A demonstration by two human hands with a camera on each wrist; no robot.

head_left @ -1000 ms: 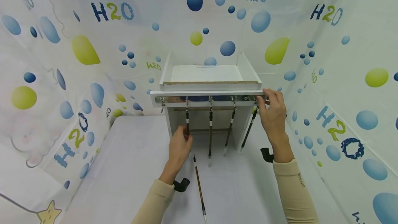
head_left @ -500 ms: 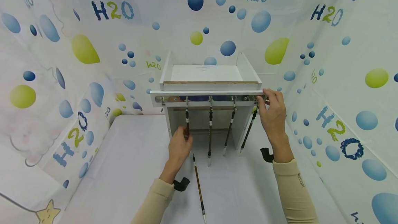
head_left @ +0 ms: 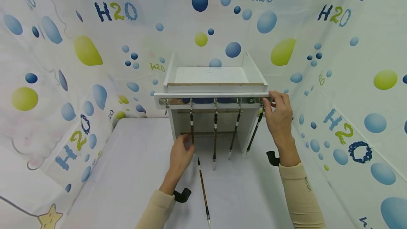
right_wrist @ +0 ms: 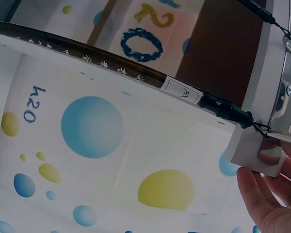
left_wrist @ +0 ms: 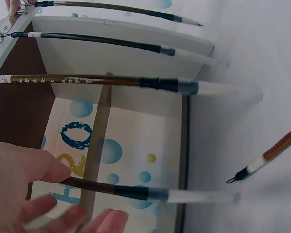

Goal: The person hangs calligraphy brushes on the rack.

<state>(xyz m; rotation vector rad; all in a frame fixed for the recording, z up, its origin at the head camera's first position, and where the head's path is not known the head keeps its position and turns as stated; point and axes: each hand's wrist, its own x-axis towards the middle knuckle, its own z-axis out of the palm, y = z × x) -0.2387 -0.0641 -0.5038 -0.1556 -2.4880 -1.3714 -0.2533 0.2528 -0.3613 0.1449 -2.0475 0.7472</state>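
Note:
Several calligraphy brushes hang tip-down by loops from the hook rail (head_left: 203, 101) of a white wooden shelf. My left hand (head_left: 181, 154) is beside the leftmost brush (left_wrist: 102, 188), its fingers spread apart. In the left wrist view, the thumb overlaps that brush's handle and the other fingers are blurred. My right hand (head_left: 278, 116) grips the rail's right end, thumb in front by the last hook. From that hook hangs the rightmost brush (right_wrist: 111, 63). One loose brush (head_left: 203, 190) lies on the table in front of the shelf.
Above the rail, the shelf has an open tray top (head_left: 211, 75). At the rail's left end is a hook (head_left: 166, 107) with no brush on it. The white table (head_left: 133, 172) meets patterned cloth walls (head_left: 152, 17) at the back and sides.
My left hand has loosened from the leftmost brush and moved slightly down and left, fingers spreading. That brush hangs from its hook. My right hand has stayed at the rail's end.

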